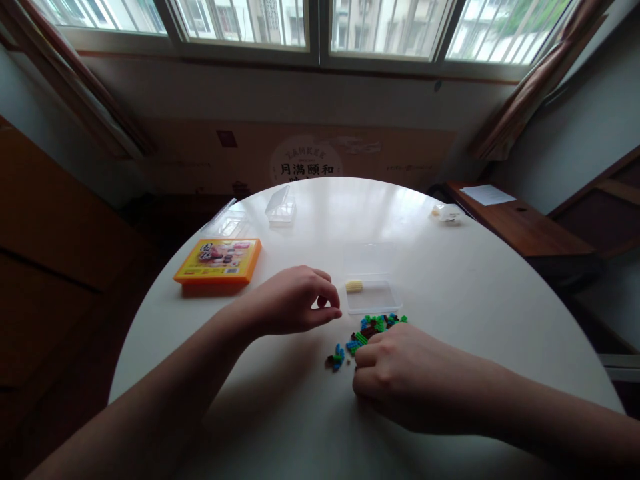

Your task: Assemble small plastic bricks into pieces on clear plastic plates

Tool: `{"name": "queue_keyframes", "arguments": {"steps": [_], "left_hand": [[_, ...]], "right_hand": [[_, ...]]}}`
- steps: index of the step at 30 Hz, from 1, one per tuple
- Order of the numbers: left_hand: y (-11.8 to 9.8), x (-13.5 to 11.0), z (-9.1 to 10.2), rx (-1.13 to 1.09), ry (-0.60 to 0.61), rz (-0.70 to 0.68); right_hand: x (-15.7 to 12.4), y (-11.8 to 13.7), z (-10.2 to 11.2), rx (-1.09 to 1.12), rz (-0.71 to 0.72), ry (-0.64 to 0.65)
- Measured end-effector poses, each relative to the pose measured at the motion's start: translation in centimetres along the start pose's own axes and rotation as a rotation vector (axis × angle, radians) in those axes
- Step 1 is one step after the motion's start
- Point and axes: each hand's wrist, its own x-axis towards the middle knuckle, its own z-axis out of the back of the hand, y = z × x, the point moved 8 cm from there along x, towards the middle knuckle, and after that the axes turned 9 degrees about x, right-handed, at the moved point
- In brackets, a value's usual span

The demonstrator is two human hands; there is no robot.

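My left hand [303,300] hovers over the table just left of a clear plastic box [374,311]. Its thumb and index finger meet at the tips in a pinch; whatever might be between them is too small to make out. Small yellow bricks stand in a tight block [354,286] in the box's back left corner. A pile of tiny green, blue and brown building bricks [373,327] lies in front of the box. My right hand [387,370] is at the pile's near right side, fingers curled down and closed, fingertips hidden. A smaller cluster of bricks [337,358] lies to its left.
An orange and yellow box [219,261] sits at the left on the round white table [300,413]. Behind it are a clear lid [225,220] and a small open clear case [281,210]. A small plastic bag [449,214] lies at the back right.
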Motion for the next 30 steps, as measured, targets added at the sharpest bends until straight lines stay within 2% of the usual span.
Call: {"name": "queue_keyframes", "arguments": {"steps": [11, 15, 21, 25, 30], "left_hand": [[1.1, 0.8, -0.5, 0.056, -0.094, 0.195], [1.6, 1.0, -1.2, 0.047, -0.082, 0.25], [2.1, 1.1, -2.0, 0.032, -0.048, 0.289], [2.4, 1.1, -2.1, 0.021, -0.041, 0.319], [2.4, 1.1, -2.3, 0.03, -0.02, 0.338]], "right_hand": [[0.3, 0.4, -0.3, 0.048, -0.029, 0.03], [0.5, 0.7, -0.5, 0.052, 0.005, 0.04], [0.9, 0.4, -0.4, 0.043, -0.054, 0.023], [0.5, -0.3, 1.2, 0.074, -0.088, -0.112], [-1.7, -5.7, 5.3, 0.053, -0.327, -0.472]]}}
